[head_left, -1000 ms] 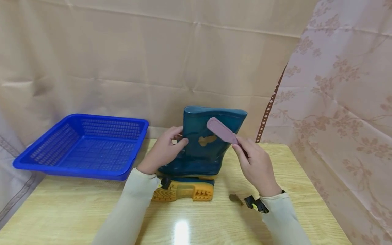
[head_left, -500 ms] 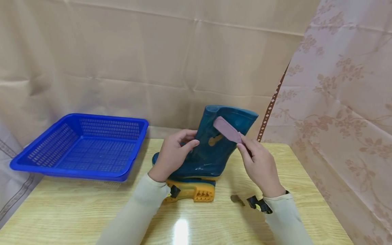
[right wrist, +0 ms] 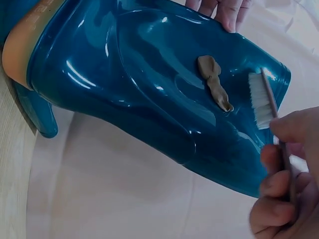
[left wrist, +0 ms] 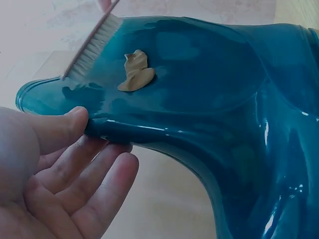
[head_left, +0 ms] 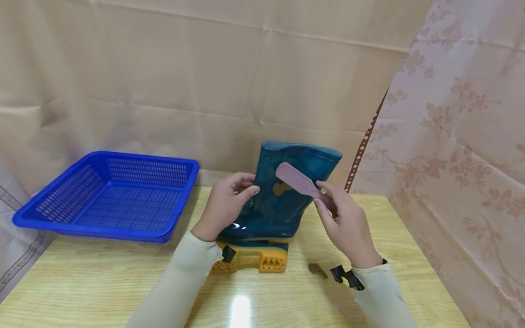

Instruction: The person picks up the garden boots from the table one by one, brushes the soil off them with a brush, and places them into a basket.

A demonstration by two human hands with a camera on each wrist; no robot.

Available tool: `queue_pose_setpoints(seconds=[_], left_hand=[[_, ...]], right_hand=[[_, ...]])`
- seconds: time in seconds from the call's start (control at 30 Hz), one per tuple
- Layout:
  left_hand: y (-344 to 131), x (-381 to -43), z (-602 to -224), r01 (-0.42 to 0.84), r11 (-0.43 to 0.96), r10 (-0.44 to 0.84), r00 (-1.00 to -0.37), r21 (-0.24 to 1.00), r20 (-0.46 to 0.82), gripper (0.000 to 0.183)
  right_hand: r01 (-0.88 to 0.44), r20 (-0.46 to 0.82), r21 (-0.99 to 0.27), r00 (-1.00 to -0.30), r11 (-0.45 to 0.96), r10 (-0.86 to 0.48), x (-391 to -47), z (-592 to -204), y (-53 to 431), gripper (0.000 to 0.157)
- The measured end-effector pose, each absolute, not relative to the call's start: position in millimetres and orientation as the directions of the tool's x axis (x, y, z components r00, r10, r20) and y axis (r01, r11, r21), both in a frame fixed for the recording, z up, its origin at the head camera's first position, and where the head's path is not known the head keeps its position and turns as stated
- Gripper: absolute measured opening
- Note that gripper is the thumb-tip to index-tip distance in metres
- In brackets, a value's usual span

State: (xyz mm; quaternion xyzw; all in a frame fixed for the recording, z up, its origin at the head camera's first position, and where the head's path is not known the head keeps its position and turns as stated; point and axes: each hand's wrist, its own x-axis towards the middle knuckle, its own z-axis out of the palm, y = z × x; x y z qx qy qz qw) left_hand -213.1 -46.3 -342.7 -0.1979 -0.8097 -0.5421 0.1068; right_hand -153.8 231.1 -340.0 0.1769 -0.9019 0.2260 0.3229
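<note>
Bristles of the pink brush [head_left: 298, 181] are hidden in the head view, facing the teal rubber boot [head_left: 283, 200]; the wrist views show them against its shaft, just beside a tan smear [left wrist: 135, 71] near the top rim. Part of the boot's foot is covered by the left hand [head_left: 224, 205], which grips the back edge of the shaft, thumb in front and fingers behind. The right hand [head_left: 346, 225], raised beside the boot, pinches the brush handle. A second boot's yellow sole [head_left: 250, 258] lies under the boot, a blue basket [head_left: 102, 228] left of it, all on the wooden table [head_left: 102, 282].
</note>
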Motion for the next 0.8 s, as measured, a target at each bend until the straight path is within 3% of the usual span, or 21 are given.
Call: queue_pose_setpoints(seconds=[0.37, 0.5, 0.8], left_hand=[[-47, -210, -341, 0.474, 0.352, 0.202, -0.881, 0.807, 0.429, 0.026], [-46, -210, -340, 0.476, 0.336, 0.167, -0.879, 0.813, 0.446, 0.023], [-37, -203, -340, 0.539, 0.259, 0.17, -0.842, 0.801, 0.511, 0.016]], right_hand=[[-0.577, 0.738, -0.173, -0.613, 0.798, -0.282, -154, -340, 232, 0.044], [-0.628, 0.74, -0.166, -0.589, 0.761, -0.324, -154, -339, 231, 0.035], [-0.61, 0.756, -0.144, -0.576, 0.779, -0.311, -152, -340, 228, 0.053]])
